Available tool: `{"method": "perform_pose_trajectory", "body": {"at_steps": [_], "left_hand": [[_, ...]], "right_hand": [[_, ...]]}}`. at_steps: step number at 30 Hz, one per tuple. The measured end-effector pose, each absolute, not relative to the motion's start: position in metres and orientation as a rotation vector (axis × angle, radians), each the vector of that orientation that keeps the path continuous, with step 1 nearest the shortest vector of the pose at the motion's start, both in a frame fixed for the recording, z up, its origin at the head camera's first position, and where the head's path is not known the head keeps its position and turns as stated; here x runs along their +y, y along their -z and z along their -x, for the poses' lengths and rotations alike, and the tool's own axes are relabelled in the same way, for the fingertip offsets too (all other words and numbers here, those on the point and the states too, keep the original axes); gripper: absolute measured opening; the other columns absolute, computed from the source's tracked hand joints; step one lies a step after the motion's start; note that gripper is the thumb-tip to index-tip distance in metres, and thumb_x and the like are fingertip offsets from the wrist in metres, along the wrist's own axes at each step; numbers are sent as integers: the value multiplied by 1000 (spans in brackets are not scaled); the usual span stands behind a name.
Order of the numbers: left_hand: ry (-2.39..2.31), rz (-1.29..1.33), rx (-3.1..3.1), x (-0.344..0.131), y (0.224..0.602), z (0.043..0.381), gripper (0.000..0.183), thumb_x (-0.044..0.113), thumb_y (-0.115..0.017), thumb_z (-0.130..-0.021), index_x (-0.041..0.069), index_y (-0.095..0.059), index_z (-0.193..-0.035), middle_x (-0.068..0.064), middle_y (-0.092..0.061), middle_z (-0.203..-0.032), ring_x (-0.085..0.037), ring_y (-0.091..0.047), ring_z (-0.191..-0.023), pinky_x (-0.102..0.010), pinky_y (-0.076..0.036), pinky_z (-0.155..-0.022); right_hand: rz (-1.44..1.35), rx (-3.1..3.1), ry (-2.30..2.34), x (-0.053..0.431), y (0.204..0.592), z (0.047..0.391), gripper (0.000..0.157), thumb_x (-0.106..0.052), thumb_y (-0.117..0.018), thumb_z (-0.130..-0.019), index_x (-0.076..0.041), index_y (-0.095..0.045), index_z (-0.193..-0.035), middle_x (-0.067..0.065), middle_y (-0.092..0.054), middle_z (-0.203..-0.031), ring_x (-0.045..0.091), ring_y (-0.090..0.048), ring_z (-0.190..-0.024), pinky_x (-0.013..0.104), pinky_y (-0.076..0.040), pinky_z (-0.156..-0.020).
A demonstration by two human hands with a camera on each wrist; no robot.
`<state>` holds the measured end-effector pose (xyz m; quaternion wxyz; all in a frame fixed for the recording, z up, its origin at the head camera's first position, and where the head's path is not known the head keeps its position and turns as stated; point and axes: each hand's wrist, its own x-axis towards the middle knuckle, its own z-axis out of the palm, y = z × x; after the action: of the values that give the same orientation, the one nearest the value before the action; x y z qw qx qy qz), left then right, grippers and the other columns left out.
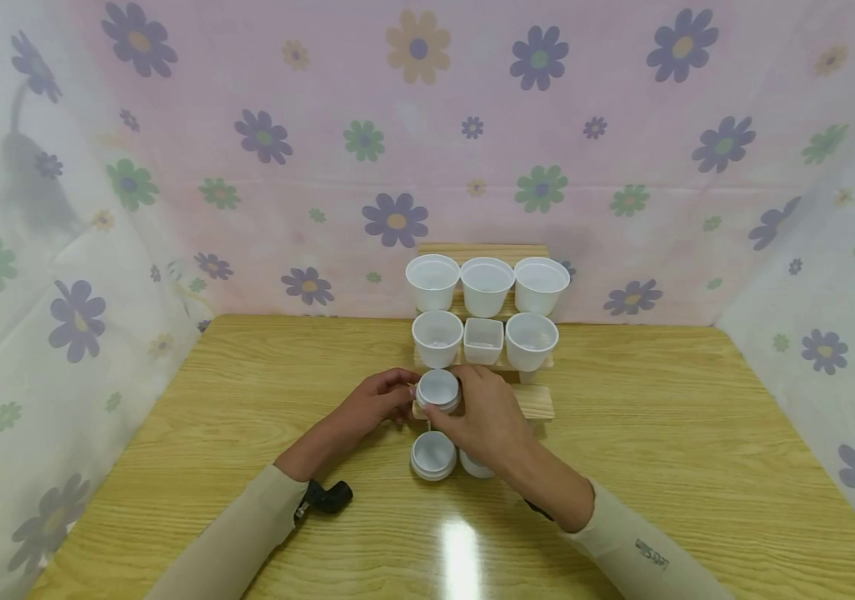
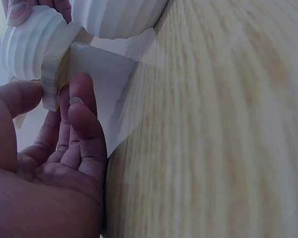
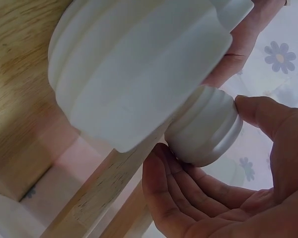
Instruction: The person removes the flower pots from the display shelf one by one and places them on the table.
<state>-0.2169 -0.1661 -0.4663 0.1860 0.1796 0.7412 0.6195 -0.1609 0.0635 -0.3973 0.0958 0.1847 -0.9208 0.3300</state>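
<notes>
A small white ribbed pot (image 1: 439, 388) stands at the left end of the lowest board (image 1: 536, 402) of a wooden tiered stand. My right hand (image 1: 489, 417) holds this pot between thumb and fingers; in the right wrist view the thumb (image 3: 260, 111) is on one side and the fingers curl round the other. My left hand (image 1: 375, 402) pinches the end of the board (image 2: 50, 82), thumb on top and fingertips beneath. In front, another ribbed pot (image 1: 433, 455) stands on the table, and a white pot (image 1: 478, 465) is partly hidden under my right hand.
Three round white pots (image 1: 487, 286) line the top tier of the stand. Behind the held pot, the middle tier carries a round pot (image 1: 437, 337), a square pot (image 1: 483, 340) and another round pot (image 1: 532, 340). A flowered cloth (image 1: 427, 167) hangs behind the wooden table (image 1: 247, 400).
</notes>
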Motion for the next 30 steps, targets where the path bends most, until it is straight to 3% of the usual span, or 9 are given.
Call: {"method": "perform_pose_trajectory", "body": {"at_steps": [11,30], "left_hand": [[-1744,-487,2085,-167,466,216,41,25,-53,-113,0,-56,-146,-9,-69,-102,-24,-66,-88,-34,-57,-76],[-1740,-446,2092,-165,468,217,40,29,-56,-112,7,-59,-146,-11,-70,-107,-25,-68,-89,-35,-58,-76]], "right_hand": [[-550,-2692,-1029,65,399,158,47,-24,-92,-83,-1,-69,-118,10,-72,-110,26,-70,-100,43,-59,-87],[-615,-2614,-1096,77,401,155,48,-22,-92,-84,-3,-69,-122,6,-71,-112,19,-68,-99,37,-59,-82]]}}
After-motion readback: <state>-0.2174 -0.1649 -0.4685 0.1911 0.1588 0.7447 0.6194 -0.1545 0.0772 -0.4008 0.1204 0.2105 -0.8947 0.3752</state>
